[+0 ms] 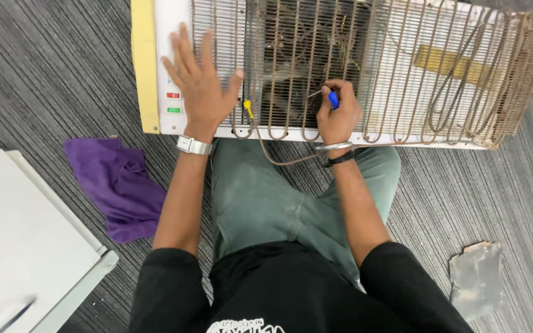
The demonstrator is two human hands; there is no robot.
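The right hand (pixel 338 116) is closed around a blue-handled screwdriver (pixel 332 98); its thin shaft points toward 9 o'clock, through the rusty coil grille (pixel 402 68). The left hand (pixel 200 86) lies flat at 9 o'clock from it, fingers spread, holding nothing.

A rusty wire grille (pixel 402 68) covers the white appliance (pixel 168 37), barring reach inside except through narrow gaps. Open carpet (pixel 451 191) lies right; a purple cloth (pixel 118 182) and white panel (pixel 26 246) crowd the left.
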